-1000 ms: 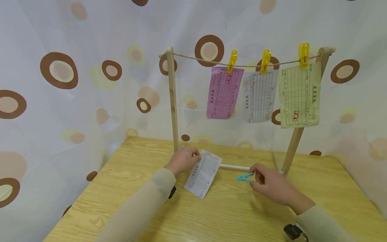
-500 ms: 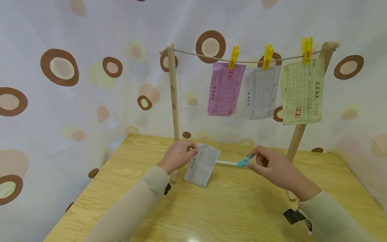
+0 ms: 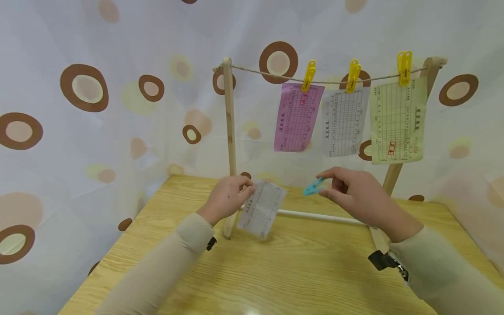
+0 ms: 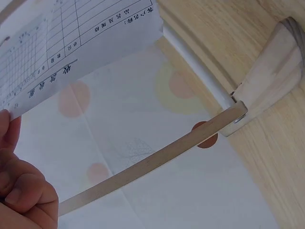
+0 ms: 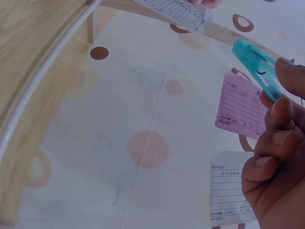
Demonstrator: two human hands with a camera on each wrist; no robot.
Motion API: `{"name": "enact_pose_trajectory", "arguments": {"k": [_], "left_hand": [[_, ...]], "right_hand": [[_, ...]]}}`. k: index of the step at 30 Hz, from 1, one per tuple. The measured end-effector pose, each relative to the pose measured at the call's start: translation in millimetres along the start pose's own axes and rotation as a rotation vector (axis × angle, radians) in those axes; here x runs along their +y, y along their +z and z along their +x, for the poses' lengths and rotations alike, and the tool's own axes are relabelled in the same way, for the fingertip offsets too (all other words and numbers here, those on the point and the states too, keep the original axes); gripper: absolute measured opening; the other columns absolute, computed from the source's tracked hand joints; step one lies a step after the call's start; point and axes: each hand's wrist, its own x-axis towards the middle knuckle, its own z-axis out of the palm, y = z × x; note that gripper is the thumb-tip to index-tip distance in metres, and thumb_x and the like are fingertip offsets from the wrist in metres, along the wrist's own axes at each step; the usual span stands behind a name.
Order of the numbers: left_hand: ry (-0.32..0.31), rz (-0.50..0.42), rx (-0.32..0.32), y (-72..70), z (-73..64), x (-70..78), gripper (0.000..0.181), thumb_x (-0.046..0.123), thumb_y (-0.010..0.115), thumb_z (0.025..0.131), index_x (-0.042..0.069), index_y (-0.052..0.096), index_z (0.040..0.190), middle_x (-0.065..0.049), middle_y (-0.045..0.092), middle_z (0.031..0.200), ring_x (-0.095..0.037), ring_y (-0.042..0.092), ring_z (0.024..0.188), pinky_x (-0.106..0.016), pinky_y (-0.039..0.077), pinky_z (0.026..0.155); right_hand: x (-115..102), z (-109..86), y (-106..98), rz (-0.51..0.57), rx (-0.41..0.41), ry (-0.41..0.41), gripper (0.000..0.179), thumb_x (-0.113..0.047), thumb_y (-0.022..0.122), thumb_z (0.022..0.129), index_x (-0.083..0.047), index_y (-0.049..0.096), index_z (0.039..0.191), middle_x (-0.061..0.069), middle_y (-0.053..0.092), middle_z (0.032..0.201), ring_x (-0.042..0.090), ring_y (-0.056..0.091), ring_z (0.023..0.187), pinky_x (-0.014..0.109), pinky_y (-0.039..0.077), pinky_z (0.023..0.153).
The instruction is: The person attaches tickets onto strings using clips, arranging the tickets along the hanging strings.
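Observation:
In the head view my left hand (image 3: 227, 197) pinches the upper left corner of a white printed receipt slip (image 3: 263, 209), which hangs tilted in front of the rack's left post. The left wrist view shows the slip's printed lines (image 4: 71, 43) close up. My right hand (image 3: 360, 197) holds a turquoise clothespin (image 3: 313, 187) between thumb and forefinger, its nose pointing left. In the right wrist view that clothespin (image 5: 257, 64) is pinched at its handle end. Above both hands, a string (image 3: 271, 77) runs between two wooden posts.
Yellow clothespins (image 3: 309, 75) fix a pink slip (image 3: 299, 118), a white slip (image 3: 344, 122) and a yellow-green slip (image 3: 398, 121) to the string. The left post (image 3: 230, 118) stands by my left hand. A white rod (image 3: 323, 216) joins the posts low over the wooden table (image 3: 275, 271).
My right hand has risen with the turquoise clothespin, whose nose has swung round. My left hand has lifted the white slip slightly. The head view has shifted a little.

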Motion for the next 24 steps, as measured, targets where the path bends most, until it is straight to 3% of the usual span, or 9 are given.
{"name": "enact_pose_trajectory", "arguments": {"k": [7,14,24], "left_hand": [[0.041,0.047,0.046,-21.0,6.0,11.6,0.015,0.023,0.063,0.102,0.015,0.074,0.098,0.005,0.068,0.088,-0.012,0.054,0.068,-0.031,0.045,0.064],[0.083,0.087,0.104,-45.1,14.8,22.7,0.015,0.023,0.063,0.102,0.015,0.072,0.092,0.003,0.055,0.068,-0.014,0.045,0.057,-0.031,0.038,0.055],[0.126,0.129,0.161,-86.3,37.3,42.5,0.016,0.023,0.062,0.102,0.013,0.069,0.092,0.0,0.053,0.067,-0.017,0.043,0.055,-0.032,0.036,0.054]], "right_hand": [[-24,27.9,-23,-0.053,-0.002,-0.053,0.031,-0.026,0.072,0.097,-0.013,0.069,0.125,-0.01,0.053,0.068,0.008,0.042,0.054,0.029,0.039,0.053],[-51,57.3,-47,-0.098,-0.015,-0.049,0.027,-0.028,0.069,0.099,-0.016,0.069,0.123,-0.005,0.053,0.069,0.012,0.043,0.057,0.03,0.037,0.053],[-77,101.9,-75,-0.161,0.036,-0.106,0.022,-0.026,0.07,0.098,-0.011,0.071,0.115,0.003,0.053,0.071,0.018,0.043,0.061,0.034,0.036,0.057]]}}
